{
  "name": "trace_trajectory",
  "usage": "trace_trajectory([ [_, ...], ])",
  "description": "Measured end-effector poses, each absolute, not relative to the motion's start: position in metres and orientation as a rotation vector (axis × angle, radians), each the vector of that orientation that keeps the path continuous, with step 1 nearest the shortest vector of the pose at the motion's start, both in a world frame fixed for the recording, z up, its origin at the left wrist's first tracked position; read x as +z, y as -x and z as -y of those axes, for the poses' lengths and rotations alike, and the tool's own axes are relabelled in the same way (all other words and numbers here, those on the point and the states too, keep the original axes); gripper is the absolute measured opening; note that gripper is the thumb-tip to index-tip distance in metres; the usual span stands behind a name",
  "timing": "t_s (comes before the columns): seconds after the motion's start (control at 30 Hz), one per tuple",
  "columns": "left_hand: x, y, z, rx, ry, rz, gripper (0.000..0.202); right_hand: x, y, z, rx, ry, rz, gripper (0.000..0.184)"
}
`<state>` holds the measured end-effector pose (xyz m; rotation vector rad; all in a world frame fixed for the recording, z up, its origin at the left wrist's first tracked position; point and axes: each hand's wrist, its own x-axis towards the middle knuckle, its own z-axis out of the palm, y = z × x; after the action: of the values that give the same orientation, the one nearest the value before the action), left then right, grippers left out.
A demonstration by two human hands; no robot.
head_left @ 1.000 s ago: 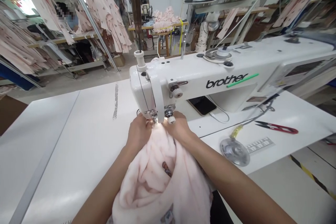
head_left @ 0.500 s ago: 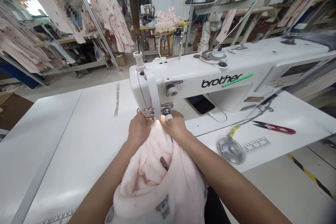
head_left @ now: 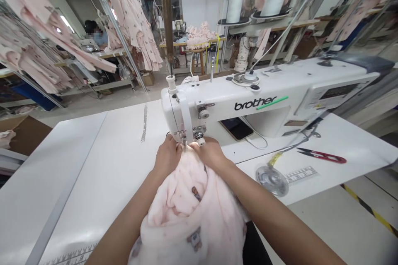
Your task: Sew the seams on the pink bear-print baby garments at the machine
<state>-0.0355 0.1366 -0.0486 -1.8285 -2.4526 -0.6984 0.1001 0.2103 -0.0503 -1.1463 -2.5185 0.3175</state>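
Observation:
A pale pink fleecy garment with small bear prints runs from my lap up to the needle area of a white sewing machine. My left hand is closed on the fabric at the left of the needle. At the right of the needle, my right hand presses and grips the same cloth, its fingertips partly hidden behind the machine's head. The machine's lamp lights the cloth between both hands. The needle tip and the seam are too small to make out.
Right of my arm lie a clear round disc, a ruler strip and red-handled thread snips. A phone rests under the machine arm. Thread cones stand behind it. Pink garments hang at the back, where a person sits.
The view has tilted up slightly, so the machine sits lower and a bit to the right at its head. Both hands stay on the garment beside the needle.

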Motion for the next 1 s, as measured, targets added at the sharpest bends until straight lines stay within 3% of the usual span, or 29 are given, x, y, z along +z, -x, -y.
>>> trace_trajectory([
  [0.17, -0.050, 0.039, -0.136, -0.743, 1.877, 2.434, 0.022, -0.051, -0.112, -0.212, 0.318, 1.015, 2.557, 0.030],
  [1.0, -0.045, 0.041, -0.133, -0.978, 1.965, 2.496, 0.018, -0.056, -0.110, -0.215, 0.257, 1.103, 2.559, 0.022],
])
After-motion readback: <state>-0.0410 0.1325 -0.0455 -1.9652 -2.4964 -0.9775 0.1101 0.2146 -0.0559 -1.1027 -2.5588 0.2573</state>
